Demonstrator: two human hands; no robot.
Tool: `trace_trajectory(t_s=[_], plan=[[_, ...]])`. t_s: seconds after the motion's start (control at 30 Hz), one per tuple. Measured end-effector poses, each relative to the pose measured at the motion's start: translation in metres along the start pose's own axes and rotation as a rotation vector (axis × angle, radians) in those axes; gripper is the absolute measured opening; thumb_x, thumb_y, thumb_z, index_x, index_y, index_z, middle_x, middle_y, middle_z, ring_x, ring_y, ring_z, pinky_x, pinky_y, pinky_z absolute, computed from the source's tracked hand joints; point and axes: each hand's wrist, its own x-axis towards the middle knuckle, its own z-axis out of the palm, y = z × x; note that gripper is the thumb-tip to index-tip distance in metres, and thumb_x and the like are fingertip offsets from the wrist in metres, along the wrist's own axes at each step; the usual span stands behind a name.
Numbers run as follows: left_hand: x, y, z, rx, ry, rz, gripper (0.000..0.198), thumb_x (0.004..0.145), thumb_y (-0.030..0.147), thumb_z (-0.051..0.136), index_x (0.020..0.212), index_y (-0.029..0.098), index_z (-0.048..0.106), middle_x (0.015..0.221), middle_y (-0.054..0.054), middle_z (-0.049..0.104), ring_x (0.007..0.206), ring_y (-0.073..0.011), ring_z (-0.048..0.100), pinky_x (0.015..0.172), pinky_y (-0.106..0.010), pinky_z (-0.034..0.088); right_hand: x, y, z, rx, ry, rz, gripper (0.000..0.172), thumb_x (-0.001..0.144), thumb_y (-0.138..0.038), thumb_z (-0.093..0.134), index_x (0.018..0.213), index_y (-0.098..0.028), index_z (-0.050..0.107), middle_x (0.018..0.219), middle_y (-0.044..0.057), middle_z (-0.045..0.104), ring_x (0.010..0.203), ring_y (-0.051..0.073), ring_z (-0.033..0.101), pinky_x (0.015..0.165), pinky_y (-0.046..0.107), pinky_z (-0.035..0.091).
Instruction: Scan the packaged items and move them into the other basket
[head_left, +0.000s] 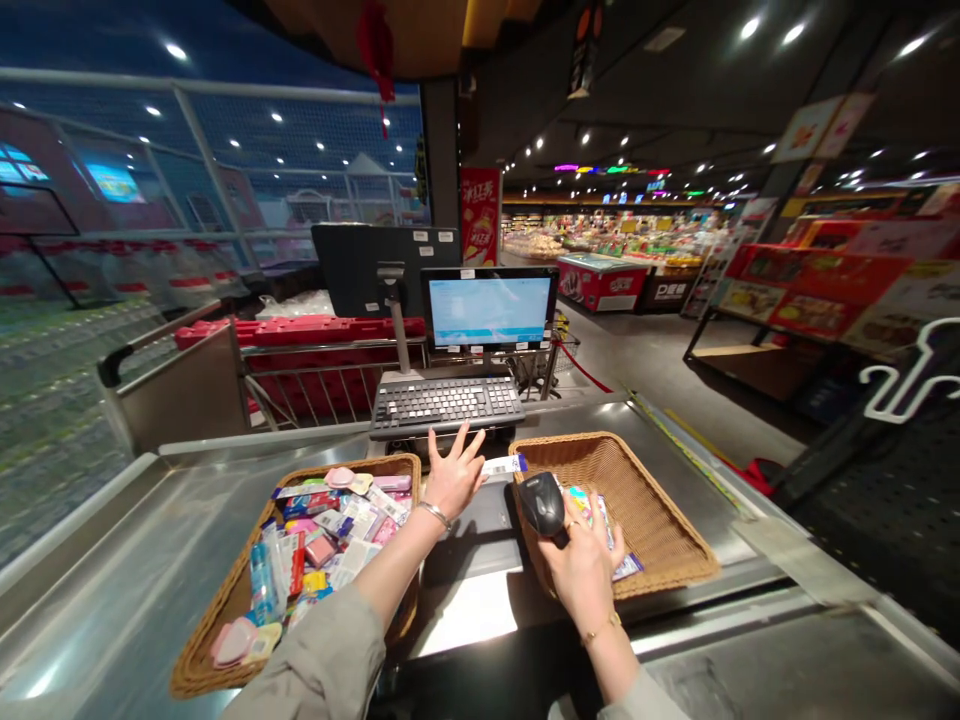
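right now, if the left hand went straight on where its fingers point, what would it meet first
The left hand would probably meet the near edge of the keyboard first; any gap between them is hard to judge.

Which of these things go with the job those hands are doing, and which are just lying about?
Likely the job:
scanner, in right hand
keyboard, near left hand
lit screen
left basket of packs
right basket

Just around:
freezer
red poster
boxes, far right
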Motion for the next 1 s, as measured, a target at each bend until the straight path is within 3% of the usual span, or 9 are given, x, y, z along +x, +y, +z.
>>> trace_trajectory(t_s=[0.37, 0.57, 0.87, 1.0], plan=[[0.019, 0.016, 0.015, -0.025, -0.023, 0.109, 0.012, 0.089, 0.026, 0.057, 0.095, 0.027, 0.068, 0.147, -0.002, 0.046, 0.144, -0.0303, 0.028, 0.107, -0.073, -0.016, 0.004, 0.025, -0.007, -0.011, -0.002, 0.102, 0.040, 0.083, -0.035, 0.051, 0.119, -0.023, 0.064, 0.134, 0.008, 0.058, 0.140, 0.031, 0.030, 0.108, 0.057, 0.015], [0.028, 0.025, 0.026, -0.047, -0.059, 0.213, 0.015, 0.090, 0.024, 0.056, 0.097, 0.028, 0.068, 0.147, -0.003, 0.047, 0.144, -0.0290, 0.027, 0.109, -0.073, -0.013, 0.005, 0.038, -0.010, -0.029, 0.020, 0.159, 0.036, 0.082, -0.034, 0.053, 0.114, -0.025, 0.066, 0.134, 0.005, 0.059, 0.140, 0.030, 0.029, 0.108, 0.057, 0.014], [0.038, 0.038, 0.041, -0.010, -0.091, 0.382, 0.019, 0.095, 0.024, 0.048, 0.093, 0.027, 0.067, 0.147, 0.003, 0.047, 0.146, -0.0270, 0.023, 0.108, -0.071, -0.020, 0.005, 0.054, -0.016, -0.063, 0.039, 0.215, 0.034, 0.081, -0.035, 0.054, 0.111, -0.025, 0.068, 0.131, 0.004, 0.062, 0.140, 0.029, 0.031, 0.109, 0.054, 0.015], [0.040, 0.049, 0.049, 0.009, -0.086, 0.460, 0.025, 0.097, 0.026, 0.045, 0.114, 0.034, 0.061, 0.150, 0.005, 0.043, 0.147, -0.0261, 0.018, 0.108, -0.073, -0.017, 0.005, 0.058, -0.018, -0.084, 0.043, 0.239, 0.038, 0.081, -0.035, 0.053, 0.116, -0.025, 0.065, 0.131, 0.005, 0.062, 0.139, 0.029, 0.031, 0.108, 0.054, 0.016]])
